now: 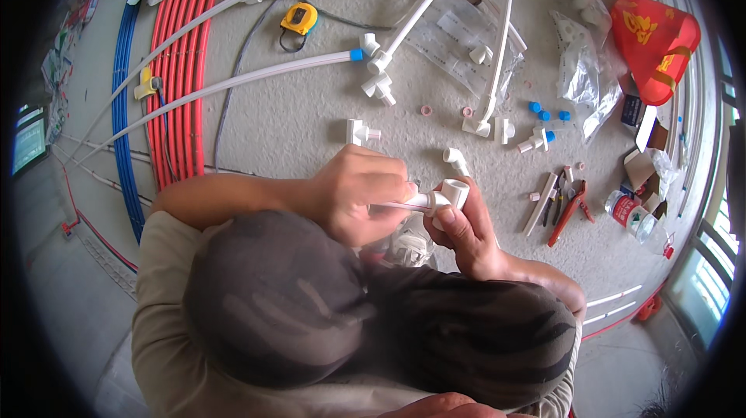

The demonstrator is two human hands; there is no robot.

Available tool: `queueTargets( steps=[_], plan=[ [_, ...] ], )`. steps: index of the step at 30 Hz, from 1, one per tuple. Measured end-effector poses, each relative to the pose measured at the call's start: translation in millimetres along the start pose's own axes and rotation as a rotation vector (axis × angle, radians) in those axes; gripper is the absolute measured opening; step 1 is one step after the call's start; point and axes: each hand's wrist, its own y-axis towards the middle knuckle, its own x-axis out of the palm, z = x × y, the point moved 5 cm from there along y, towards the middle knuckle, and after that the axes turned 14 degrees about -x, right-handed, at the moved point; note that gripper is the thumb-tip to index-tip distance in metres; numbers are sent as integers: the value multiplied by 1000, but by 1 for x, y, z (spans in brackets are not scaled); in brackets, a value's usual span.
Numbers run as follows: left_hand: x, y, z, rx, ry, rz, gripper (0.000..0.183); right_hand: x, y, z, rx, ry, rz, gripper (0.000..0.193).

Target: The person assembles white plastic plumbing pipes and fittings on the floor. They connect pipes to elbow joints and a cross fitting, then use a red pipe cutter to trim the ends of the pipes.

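My left hand (359,189) is closed round a short white pipe (417,202) with a pink stripe. The pipe's far end meets a white pipe fitting (454,192), whose round mouth faces up. Gripping that fitting from the right is my right hand (475,235), thumb pressed on its side. Both hands are held close together above my knees. Just beyond them on the floor lie a white elbow fitting (455,158) and a white tee (356,131) with a stub of pipe in it. How deep the pipe sits in the fitting is hard to see.
Long white pipes (256,74) with fittings stretch across the floor ahead. Red pipes (183,68) and blue pipes (127,92) run along the left. A yellow tape measure (299,20) lies beyond. Red-handled cutters (571,214), a plastic bottle (631,216) and a red bag (653,45) are on the right.
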Motion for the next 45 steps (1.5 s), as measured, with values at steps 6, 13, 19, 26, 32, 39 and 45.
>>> queueTargets(
  steps=[6, 13, 19, 26, 32, 39, 45],
  plan=[
    [2, -2, -1, -19, -29, 16, 26, 1, -2, 0, -40, -54, -29, 34],
    [2, -2, 2, 13, -10, -5, 27, 3, -3, 2, -78, -98, -22, 34],
    [5, -2, 3, 44, 7, 13, 24, 3, -6, 4, -112, -150, -9, 35],
    [3, -1, 7, 74, 35, 26, 22, 8, -6, 0, -51, -70, 26, 36],
    [1, -10, 2, -107, -54, 0, 18, 7, -3, 2, 58, -113, -124, 46],
    [3, -7, 6, -70, -31, -10, 22, 9, -4, 12, 12, -30, -102, 43],
    [3, -5, 13, 0, 10, -44, 30, 13, -7, 9, -12, 108, -102, 39]
  ],
)
